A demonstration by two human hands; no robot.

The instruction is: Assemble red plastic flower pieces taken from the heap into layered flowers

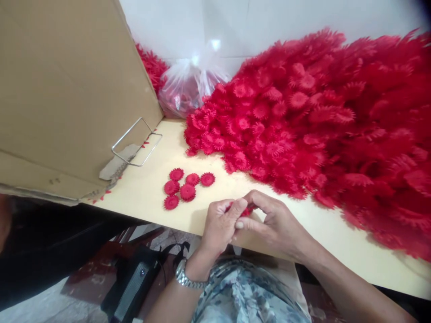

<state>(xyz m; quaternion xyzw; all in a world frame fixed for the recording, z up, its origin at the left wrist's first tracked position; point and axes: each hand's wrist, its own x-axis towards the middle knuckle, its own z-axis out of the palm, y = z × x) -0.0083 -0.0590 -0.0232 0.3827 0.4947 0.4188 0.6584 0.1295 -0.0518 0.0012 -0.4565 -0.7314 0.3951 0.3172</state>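
Note:
My left hand and my right hand meet at the table's front edge. Between their fingers they pinch a red flower piece, mostly covered, so its exact shape is hidden. My left thumb presses over it while the right index finger and thumb close in from the other side. Several small round red flowers with toothed rims lie in a loose cluster to the left of my hands. Behind and to the right rises a big heap of red flower pieces, its near edge just past my right hand.
A large cardboard box with a torn lower edge stands at left. A bent wire frame leans by it. A tied clear plastic bag sits against the white wall. Below the table is a black bag.

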